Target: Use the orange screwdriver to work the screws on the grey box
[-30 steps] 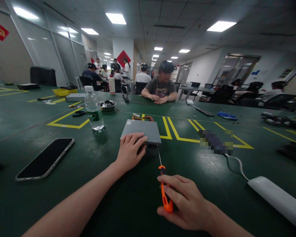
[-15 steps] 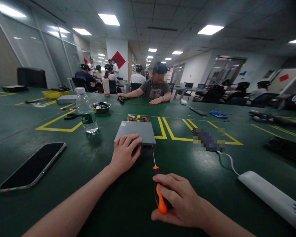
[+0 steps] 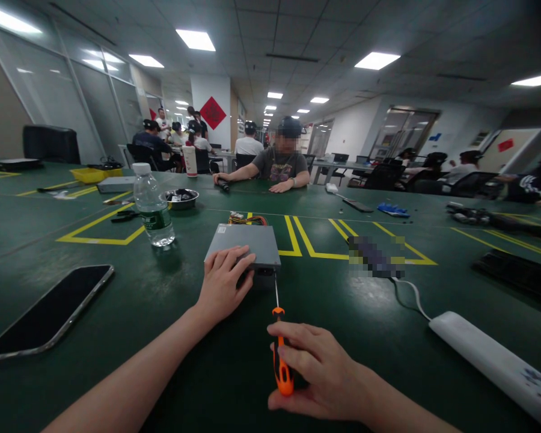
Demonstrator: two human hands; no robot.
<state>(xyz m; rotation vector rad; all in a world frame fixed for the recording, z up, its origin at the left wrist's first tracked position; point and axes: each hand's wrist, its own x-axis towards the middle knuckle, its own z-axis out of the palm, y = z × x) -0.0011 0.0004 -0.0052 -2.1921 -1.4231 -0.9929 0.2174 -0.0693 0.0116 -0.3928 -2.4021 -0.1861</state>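
A grey computer power supply (image 3: 247, 242) lies on the green table in front of me, its coloured cables (image 3: 249, 220) at the far side. My left hand (image 3: 225, 278) grips its near left part, fingers over the top and thumb along the front face. My right hand (image 3: 318, 367) holds a screwdriver (image 3: 284, 379) with an orange and black handle between thumb and fingers. Its thin shaft points away from me, and the tip meets the front face near the right corner. Whether the tip sits in a screw is too small to tell.
A water bottle (image 3: 153, 207) stands left of the power supply, with a metal bowl (image 3: 181, 199) behind it. A phone (image 3: 49, 310) lies at the left. On the right are a white power strip (image 3: 487, 361) and a blurred-out dark object (image 3: 374, 255). Another person (image 3: 282, 159) sits opposite.
The screwdriver handle has turned in my right hand, and my fingers have shifted slightly around it. My left hand stays on the power supply. The whole view has shifted a little.
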